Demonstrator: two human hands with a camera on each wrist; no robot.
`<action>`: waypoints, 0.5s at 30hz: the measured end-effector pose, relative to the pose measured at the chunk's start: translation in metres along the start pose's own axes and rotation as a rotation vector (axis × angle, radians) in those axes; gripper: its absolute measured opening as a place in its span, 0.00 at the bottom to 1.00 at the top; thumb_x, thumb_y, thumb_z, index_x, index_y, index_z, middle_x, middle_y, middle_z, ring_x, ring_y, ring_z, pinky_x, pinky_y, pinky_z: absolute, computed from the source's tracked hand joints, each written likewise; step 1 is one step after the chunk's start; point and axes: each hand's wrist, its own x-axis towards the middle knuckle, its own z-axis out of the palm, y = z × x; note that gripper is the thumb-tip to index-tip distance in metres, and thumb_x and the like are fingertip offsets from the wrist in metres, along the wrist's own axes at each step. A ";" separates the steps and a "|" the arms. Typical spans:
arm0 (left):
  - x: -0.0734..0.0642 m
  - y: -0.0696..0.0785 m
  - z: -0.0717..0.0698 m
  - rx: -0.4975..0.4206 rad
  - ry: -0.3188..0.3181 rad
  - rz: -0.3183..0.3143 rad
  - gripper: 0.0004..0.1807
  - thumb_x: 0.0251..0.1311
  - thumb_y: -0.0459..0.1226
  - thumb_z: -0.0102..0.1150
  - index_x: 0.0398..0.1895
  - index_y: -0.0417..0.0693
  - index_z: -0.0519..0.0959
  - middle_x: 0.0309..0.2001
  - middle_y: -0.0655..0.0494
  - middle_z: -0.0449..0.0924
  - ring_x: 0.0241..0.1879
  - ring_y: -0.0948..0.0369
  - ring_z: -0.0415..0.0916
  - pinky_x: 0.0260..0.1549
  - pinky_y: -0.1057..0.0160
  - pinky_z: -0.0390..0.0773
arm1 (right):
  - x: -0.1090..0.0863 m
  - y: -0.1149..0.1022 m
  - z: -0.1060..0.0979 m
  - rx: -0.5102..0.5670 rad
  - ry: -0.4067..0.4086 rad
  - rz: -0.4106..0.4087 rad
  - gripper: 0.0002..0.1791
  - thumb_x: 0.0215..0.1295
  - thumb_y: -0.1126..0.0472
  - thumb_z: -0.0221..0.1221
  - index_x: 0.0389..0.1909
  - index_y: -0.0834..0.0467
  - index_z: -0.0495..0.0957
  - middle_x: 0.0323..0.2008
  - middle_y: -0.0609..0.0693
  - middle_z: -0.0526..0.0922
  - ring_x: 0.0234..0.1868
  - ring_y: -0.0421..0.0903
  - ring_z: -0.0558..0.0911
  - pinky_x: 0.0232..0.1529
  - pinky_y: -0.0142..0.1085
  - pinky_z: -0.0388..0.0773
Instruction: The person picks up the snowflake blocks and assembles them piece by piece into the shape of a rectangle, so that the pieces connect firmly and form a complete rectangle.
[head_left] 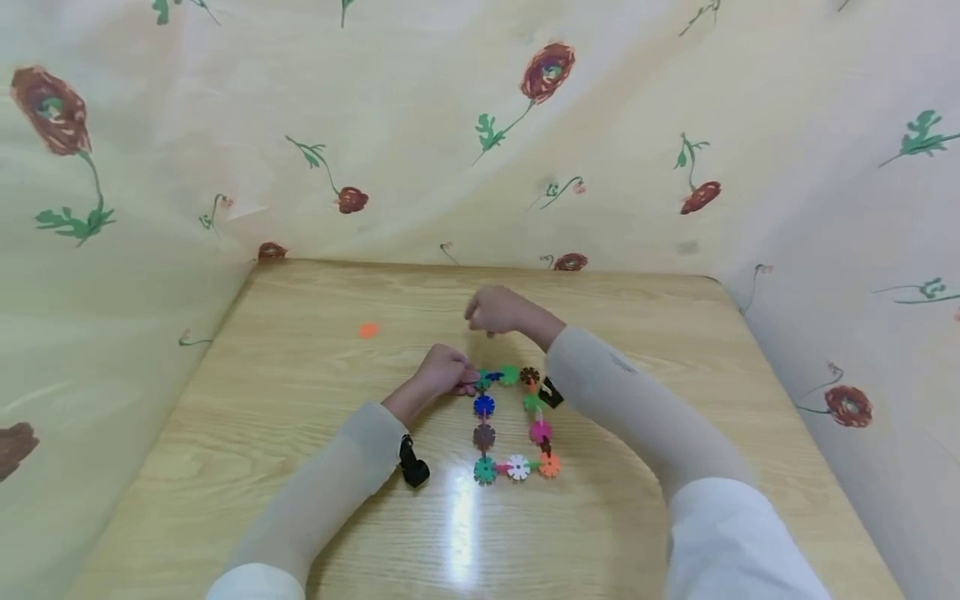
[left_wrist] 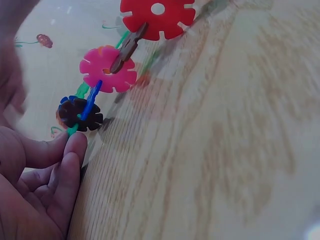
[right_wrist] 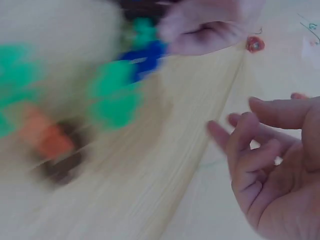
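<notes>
Notched plastic snowflake discs of many colours, slotted edge to edge, form a roughly rectangular ring on the table. Its near side has a white disc between a teal disc and an orange disc. My left hand pinches a green disc at the far left corner between thumb and fingers. In the left wrist view, a dark disc, a pink disc and a red disc stretch away from those fingertips. Beyond the ring, my right hand hovers with fingers loosely bent and nothing visible between them.
A loose orange piece lies on the wooden table, left of the ring. Flower-patterned cloth hangs along the back and sides of the table. Black wrist camera mounts are strapped on both forearms.
</notes>
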 end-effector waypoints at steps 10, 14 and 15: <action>0.001 0.000 0.029 -0.078 -0.013 0.087 0.14 0.56 0.16 0.58 0.46 0.26 0.77 0.17 0.52 0.80 0.14 0.62 0.77 0.14 0.68 0.78 | 0.085 -0.053 0.040 -0.381 -0.102 -0.202 0.24 0.75 0.67 0.51 0.69 0.55 0.73 0.69 0.51 0.73 0.69 0.49 0.70 0.68 0.38 0.67; 0.008 -0.011 0.030 -0.305 -0.032 0.029 0.24 0.54 0.12 0.54 0.54 0.32 0.73 0.19 0.41 0.81 0.16 0.56 0.80 0.14 0.64 0.77 | 0.102 -0.059 0.059 -0.501 -0.142 -0.227 0.26 0.76 0.67 0.47 0.71 0.48 0.71 0.69 0.47 0.72 0.71 0.47 0.67 0.70 0.39 0.63; 0.014 -0.017 0.030 -0.320 -0.033 0.018 0.23 0.53 0.12 0.54 0.53 0.33 0.74 0.21 0.38 0.81 0.18 0.53 0.81 0.15 0.62 0.79 | 0.105 -0.060 0.062 -0.531 -0.139 -0.238 0.26 0.76 0.67 0.47 0.70 0.47 0.72 0.68 0.47 0.73 0.69 0.47 0.69 0.69 0.40 0.65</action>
